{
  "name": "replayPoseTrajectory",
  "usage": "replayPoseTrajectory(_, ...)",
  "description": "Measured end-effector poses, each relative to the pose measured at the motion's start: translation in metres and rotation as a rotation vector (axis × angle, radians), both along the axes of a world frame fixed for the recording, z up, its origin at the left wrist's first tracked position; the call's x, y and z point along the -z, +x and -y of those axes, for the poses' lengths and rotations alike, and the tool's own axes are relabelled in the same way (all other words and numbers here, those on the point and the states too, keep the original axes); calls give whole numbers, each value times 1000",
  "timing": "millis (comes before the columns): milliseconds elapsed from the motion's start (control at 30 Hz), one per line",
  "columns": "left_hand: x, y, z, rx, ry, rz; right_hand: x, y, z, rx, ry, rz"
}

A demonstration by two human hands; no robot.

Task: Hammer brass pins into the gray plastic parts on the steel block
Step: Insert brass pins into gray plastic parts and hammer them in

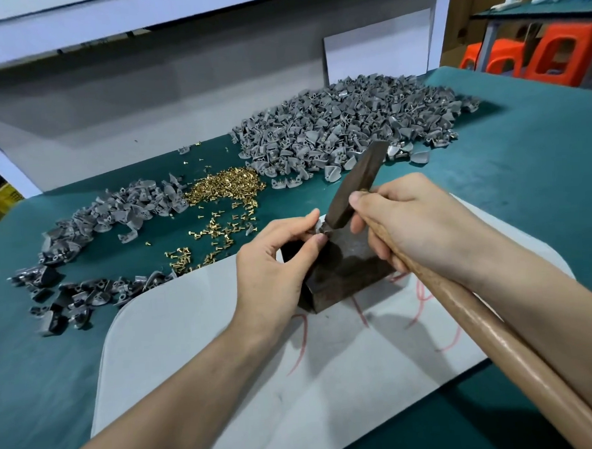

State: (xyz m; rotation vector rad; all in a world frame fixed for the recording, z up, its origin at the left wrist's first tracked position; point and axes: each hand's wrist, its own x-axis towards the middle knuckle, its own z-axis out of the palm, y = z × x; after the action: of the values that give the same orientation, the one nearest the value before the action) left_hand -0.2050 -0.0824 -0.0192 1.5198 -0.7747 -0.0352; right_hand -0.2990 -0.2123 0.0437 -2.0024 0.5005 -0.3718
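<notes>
A dark steel block (348, 269) sits on a white board (225, 348). My left hand (272, 263) pinches a small gray plastic part (317, 227) on the block's far top edge. My right hand (411, 225) grips a hammer just below its head, and the wooden handle (499, 337) runs back along my forearm. The dark metal hammer head (357, 186) is tilted, its lower face down on the part. Loose brass pins (222, 190) lie in a heap on the green mat beyond the block.
A large pile of gray plastic parts (344, 122) covers the far right of the green mat (524, 164). A smaller gray pile (115, 213) and darker parts (62, 305) lie at left. Orange stools (553, 56) stand beyond the table.
</notes>
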Motion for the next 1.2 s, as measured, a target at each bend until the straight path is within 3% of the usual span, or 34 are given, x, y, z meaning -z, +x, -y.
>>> replayPoseTrajectory(367,2,2,3,4,3,21,0,3,-4,29,-52,5)
replayPoseTrajectory(567,2,3,2,9,-8,5,-1,4,-8,69,-194,22)
replayPoseTrajectory(1200,1,2,2,6,-9,-19,-2,4,-10,98,-220,-5)
